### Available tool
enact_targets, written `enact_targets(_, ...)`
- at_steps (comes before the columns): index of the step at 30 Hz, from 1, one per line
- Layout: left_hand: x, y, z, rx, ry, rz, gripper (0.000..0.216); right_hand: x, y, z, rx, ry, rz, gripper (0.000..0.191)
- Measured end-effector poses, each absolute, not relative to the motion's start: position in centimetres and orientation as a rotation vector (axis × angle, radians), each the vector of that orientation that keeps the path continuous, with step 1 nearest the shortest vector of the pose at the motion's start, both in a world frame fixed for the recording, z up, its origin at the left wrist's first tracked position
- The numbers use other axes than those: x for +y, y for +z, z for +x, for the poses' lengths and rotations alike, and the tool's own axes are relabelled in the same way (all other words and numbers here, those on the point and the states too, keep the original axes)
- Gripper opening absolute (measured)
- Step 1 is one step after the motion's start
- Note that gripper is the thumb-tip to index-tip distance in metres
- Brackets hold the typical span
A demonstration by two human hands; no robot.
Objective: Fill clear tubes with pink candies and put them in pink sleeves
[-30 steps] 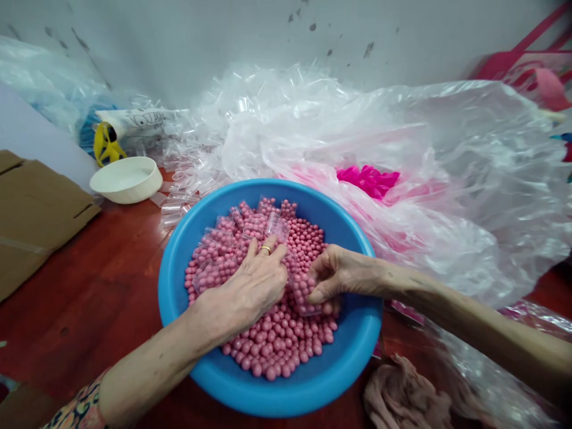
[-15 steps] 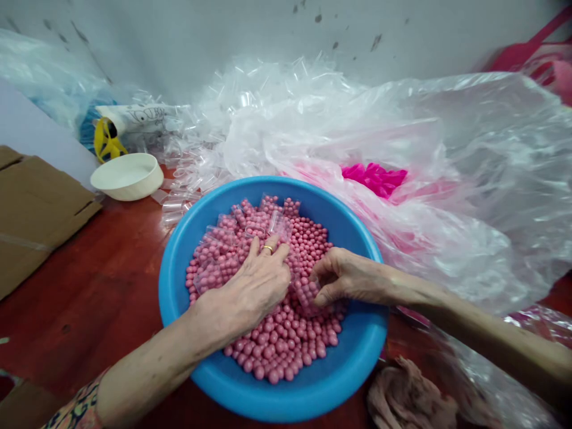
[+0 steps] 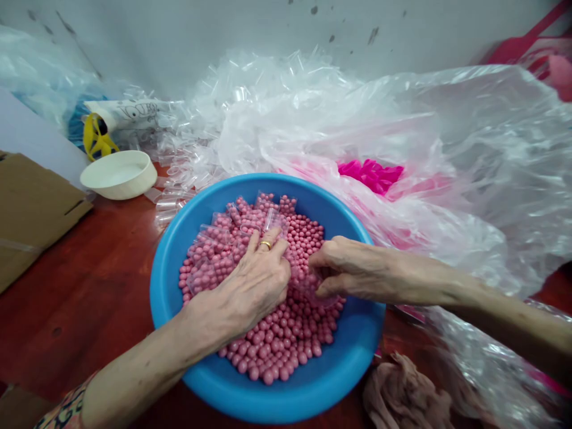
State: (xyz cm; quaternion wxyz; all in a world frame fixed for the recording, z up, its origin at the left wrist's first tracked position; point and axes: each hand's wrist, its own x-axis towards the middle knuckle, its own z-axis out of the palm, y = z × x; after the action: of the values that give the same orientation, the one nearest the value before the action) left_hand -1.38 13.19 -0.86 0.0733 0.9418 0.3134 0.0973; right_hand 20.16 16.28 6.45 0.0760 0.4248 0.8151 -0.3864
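Observation:
A blue basin (image 3: 277,411) holds a heap of pink beads (image 3: 268,357). Bead-filled clear plastic tubes (image 3: 218,229) lie across the heap's upper left side. My left hand (image 3: 254,277), with a gold ring, rests palm down over the beads; its fingers are stretched out and apart, the tips touching a clear tube (image 3: 273,220), while its thumb is hidden. At the basin's right side, my right hand (image 3: 344,268) is closed on the edge of a clear plastic tube (image 3: 319,292) that lies low among the beads.
Loose clear tubes (image 3: 179,179) and a white bowl (image 3: 120,174) are behind the basin to the left. Clear plastic sheeting (image 3: 473,149) with bright pink pieces (image 3: 370,174) spreads to the right. A cardboard box (image 3: 36,208) stands left; a brown cloth (image 3: 406,393) lies front right.
My right hand has turned more palm down, and the tube in its fingers has tipped lower into the beads. My left hand stays nearly in place. The whole view has shifted slightly.

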Motion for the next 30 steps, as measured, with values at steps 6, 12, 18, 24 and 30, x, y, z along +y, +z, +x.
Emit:
enact_targets(6, 12.5, -0.9, -1.9, 0.881, 0.417, 2.883, 0.019, 17.6, 7.1, 18.7, 2.309, -1.111, 1.156, 0.012)
enact_targets(12, 12.4, -1.2, -2.0, 0.898, 0.332, 2.884, 0.024, 18.9, 5.6, 18.7, 2.077, -1.409, 1.040, 0.016)
enact_targets(18, 12.5, -1.2, -2.1, 0.909, 0.330, 2.878, 0.023, 18.9, 5.2, 19.6, 2.044, -1.602, 1.065, 0.017)
enact_targets(24, 13.0, -1.9, -1.8, 0.904, 0.361, 2.872, 0.020, 18.6, 4.8, 19.7, 1.949, -1.671, 1.072, 0.017)
enact_targets(30, 13.3, -1.3, -1.8, 0.917, 0.369, 2.801, 0.021, 18.3, 3.8, 20.3, 1.985, -1.842, 1.058, 0.017)
